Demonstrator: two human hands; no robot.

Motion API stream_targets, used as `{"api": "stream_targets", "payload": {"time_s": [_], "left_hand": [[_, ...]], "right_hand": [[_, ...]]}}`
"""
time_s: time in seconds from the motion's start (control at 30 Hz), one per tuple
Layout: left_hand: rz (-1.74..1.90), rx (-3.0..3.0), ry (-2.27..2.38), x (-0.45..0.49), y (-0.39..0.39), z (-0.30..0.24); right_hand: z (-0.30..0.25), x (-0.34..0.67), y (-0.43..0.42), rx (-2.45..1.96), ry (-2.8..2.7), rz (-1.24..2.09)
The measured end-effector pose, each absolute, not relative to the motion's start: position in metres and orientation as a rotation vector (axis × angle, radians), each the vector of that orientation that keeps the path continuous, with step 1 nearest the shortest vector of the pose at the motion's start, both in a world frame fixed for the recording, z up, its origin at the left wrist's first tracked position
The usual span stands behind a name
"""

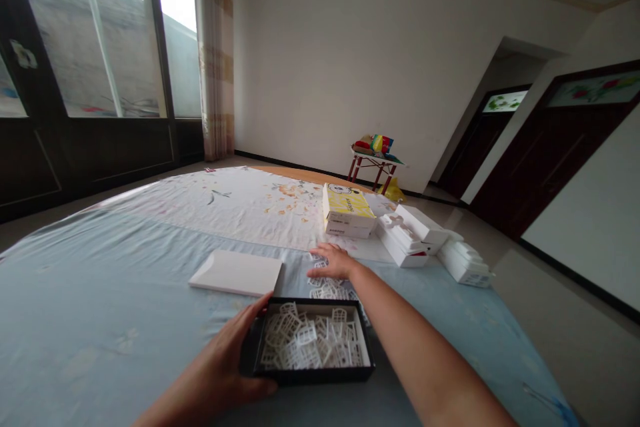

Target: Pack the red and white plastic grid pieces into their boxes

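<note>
A shallow black box sits on the blue cloth in front of me, filled with several small white plastic lattice pieces. My left hand grips the box's left side, thumb along its near edge. My right hand reaches beyond the box and rests palm down, fingers spread, on a scatter of loose white pieces lying on the cloth. A flat white lid lies just left of that hand.
A yellow carton on a white box stands beyond my right hand. White moulded trays and a white pack lie at the right edge of the table. A small red table with coloured items stands by the wall.
</note>
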State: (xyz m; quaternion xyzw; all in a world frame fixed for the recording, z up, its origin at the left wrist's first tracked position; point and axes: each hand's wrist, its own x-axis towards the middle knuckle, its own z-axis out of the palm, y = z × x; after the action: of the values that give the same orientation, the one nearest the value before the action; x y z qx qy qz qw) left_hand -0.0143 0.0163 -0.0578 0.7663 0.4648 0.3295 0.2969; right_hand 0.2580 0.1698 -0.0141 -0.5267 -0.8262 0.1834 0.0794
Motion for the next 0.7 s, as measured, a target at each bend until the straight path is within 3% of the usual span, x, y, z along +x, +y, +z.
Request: {"api": "stream_targets", "payload": {"time_s": [0.3, 0.7], "left_hand": [[0.789, 2.06, 1.213, -0.026, 0.018, -0.048], [0.68, 2.049, 1.071, -0.035, 0.023, -0.042]], "right_hand": [[-0.016, 0.304, 0.114, -1.269, -2.499, 0.521], [-0.014, 0.275, 0.104, -1.374, -2.494, 0.388]]}}
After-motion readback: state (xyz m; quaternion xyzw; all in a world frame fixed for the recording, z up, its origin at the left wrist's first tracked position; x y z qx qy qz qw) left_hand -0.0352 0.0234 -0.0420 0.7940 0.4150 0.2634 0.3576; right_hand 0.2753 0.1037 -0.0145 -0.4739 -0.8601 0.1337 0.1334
